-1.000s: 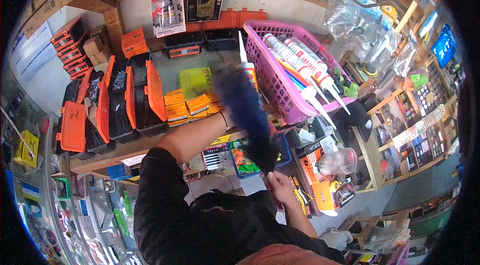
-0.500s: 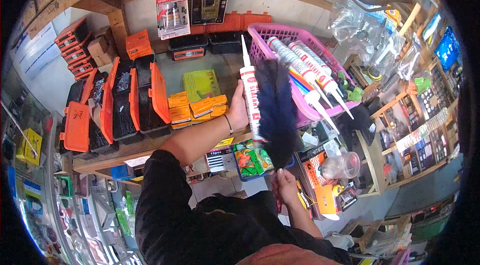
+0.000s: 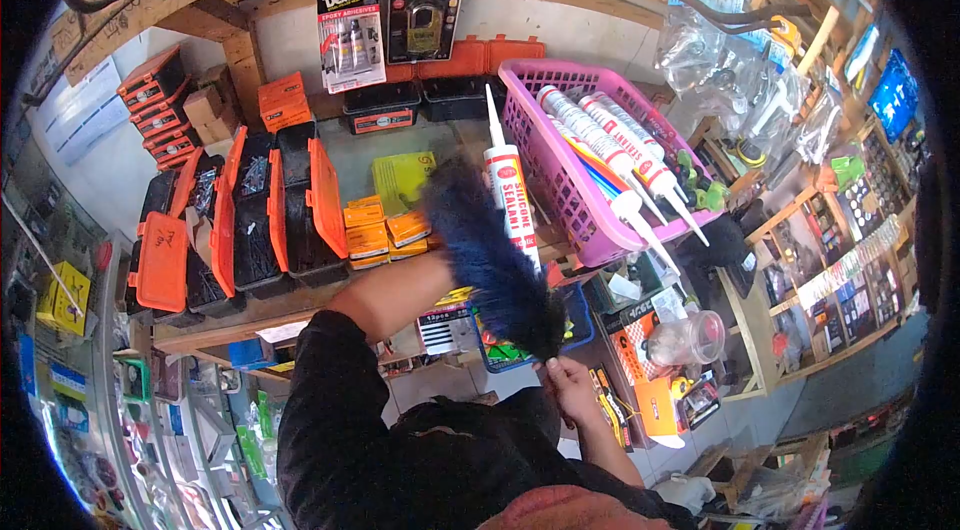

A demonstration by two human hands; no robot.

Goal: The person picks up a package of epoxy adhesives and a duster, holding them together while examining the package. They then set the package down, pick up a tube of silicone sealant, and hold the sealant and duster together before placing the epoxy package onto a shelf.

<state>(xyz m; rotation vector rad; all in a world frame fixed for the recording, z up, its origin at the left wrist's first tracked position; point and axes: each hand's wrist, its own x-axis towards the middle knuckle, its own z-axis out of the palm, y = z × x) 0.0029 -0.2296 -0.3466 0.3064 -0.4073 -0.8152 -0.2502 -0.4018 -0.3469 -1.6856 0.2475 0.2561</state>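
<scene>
My left forearm [image 3: 395, 292] reaches up to the shelf, and the hand at its end is hidden behind a dark blue feather duster [image 3: 490, 260]. That hand holds a white silicone sealant tube [image 3: 510, 200] upright, nozzle pointing up, just left of a pink basket [image 3: 530, 135]. My right hand [image 3: 570, 388] grips the duster's handle from below. The duster's feathers lie across the lower part of the tube and over my left hand.
More sealant tubes [image 3: 605, 135] lie in the pink basket. Black boxes with open orange lids [image 3: 285, 215] stand to the left, with small yellow and orange cartons [image 3: 385, 228] beside them. Epoxy [image 3: 350, 25] and padlock [image 3: 425, 20] packs hang above. A clear jar [image 3: 692, 335] sits at lower right.
The duster has swung from the right side of the tube to its left and now covers my left hand. The tube stays upright in about the same place.
</scene>
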